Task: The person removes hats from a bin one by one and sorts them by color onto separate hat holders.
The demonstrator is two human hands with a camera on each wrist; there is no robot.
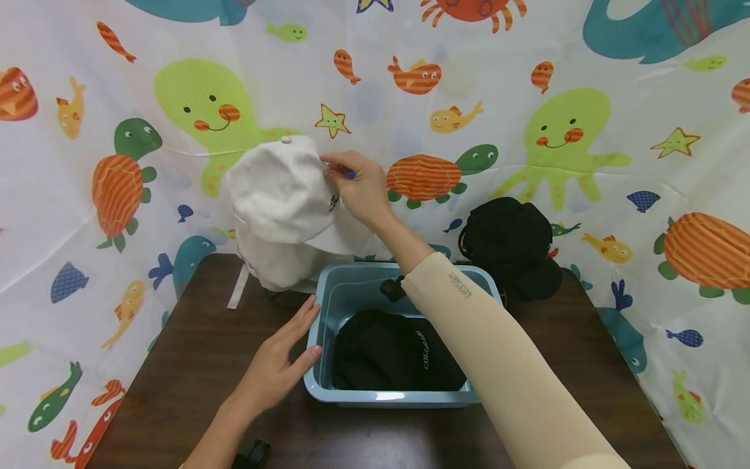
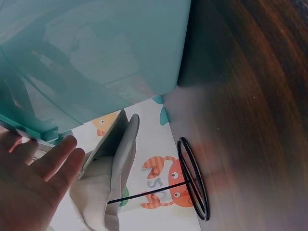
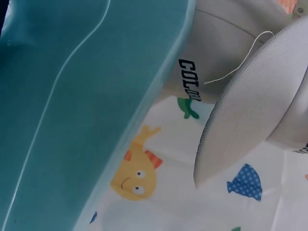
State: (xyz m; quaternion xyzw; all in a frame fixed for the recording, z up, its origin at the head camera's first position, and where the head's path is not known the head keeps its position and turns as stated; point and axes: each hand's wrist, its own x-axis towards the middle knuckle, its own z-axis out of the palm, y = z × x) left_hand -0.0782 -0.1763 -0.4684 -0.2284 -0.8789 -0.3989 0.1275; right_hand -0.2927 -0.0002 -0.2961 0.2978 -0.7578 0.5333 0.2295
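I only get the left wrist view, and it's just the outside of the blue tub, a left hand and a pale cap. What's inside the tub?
Observer: What looks like a black cap with grey letters lies inside the blue tub.
Operator: Ooh! Where's the other hand?
Observer: The right hand is raised, seemingly pinching the side of the white cap.
Operator: Any other black caps?
Observer: Yes, another black cap is outside the tub, near its far right corner.
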